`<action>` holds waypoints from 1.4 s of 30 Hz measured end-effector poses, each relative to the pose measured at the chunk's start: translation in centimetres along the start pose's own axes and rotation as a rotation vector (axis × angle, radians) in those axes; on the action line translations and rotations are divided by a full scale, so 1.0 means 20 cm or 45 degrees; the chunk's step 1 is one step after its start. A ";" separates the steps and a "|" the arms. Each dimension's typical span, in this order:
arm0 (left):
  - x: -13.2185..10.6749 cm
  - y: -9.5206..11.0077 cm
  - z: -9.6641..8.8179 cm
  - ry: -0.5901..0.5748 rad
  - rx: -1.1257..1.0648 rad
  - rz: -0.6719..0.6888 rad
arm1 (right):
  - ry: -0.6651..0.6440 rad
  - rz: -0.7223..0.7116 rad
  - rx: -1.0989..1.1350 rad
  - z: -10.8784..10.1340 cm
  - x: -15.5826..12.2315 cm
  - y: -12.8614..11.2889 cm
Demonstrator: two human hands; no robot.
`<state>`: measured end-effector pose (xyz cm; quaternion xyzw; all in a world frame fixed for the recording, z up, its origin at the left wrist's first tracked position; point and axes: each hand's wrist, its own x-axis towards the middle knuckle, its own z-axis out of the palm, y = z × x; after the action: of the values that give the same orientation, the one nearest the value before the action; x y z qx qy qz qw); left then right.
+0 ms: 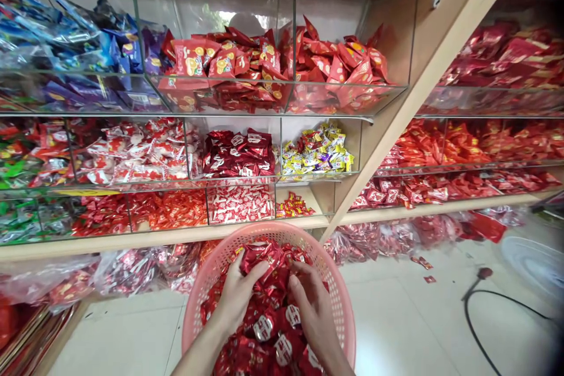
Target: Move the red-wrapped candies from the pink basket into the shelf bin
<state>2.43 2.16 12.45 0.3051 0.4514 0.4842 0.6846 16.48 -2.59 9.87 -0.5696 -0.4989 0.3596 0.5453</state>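
A pink plastic basket (194,282) stands in front of me, filled with shiny dark red candy packets (284,348), some with white labels. Inside it, my left hand (238,294) is closed on a bunch of these packets, thumb on top and fingers partly hidden behind them. From the other side my right hand (315,305) curls its fingers and thumb against the same bunch. Similar dark red packets (240,150) lie in a glass compartment of the shelf beyond the basket.
Glass-fronted shelves hold blue packets (74,35), red orange-print packets (224,61) and yellow-white sweets (319,150). A slanting wooden post (396,123) divides the shelving. Bagged sweets (127,270) lie under the bottom shelf. A black cable (469,317) and a round translucent lid (535,264) are on the tiled floor.
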 end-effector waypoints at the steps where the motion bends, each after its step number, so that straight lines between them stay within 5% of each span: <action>1: 0.00 0.00 -0.01 0.015 -0.009 -0.049 | -0.027 -0.149 -0.103 -0.01 -0.01 0.02; 6: 0.00 -0.01 -0.05 -0.018 0.007 -0.253 | -0.213 -0.698 -0.481 -0.07 -0.01 0.08; 12: 0.01 -0.07 -0.09 -0.121 -0.142 -0.319 | -0.355 -0.810 -0.480 -0.10 -0.01 0.05; 15: 0.03 -0.12 -0.13 -0.110 -0.181 -0.352 | -0.412 -0.644 -0.318 -0.11 -0.02 0.03; 21: 0.07 -0.15 -0.23 0.027 -0.180 -0.422 | -0.027 0.373 0.295 -0.13 -0.03 0.06; 24: 0.07 -0.12 -0.26 0.034 -0.180 -0.395 | -0.009 0.627 0.489 -0.15 -0.01 0.09; 29: 0.06 -0.08 -0.29 0.049 -0.173 -0.326 | -0.090 0.625 0.333 -0.21 0.02 0.15; 35: 0.03 -0.06 -0.31 0.146 -0.154 -0.313 | -0.145 0.397 -0.053 -0.31 0.05 0.24; 42: 0.01 -0.06 -0.29 0.078 -0.119 -0.299 | -0.420 0.416 -0.183 -0.38 0.04 0.27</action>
<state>-2.39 1.77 9.01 0.2031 0.4816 0.4304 0.7359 24.82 -3.38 5.89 -0.6137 -0.5066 0.4948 0.3490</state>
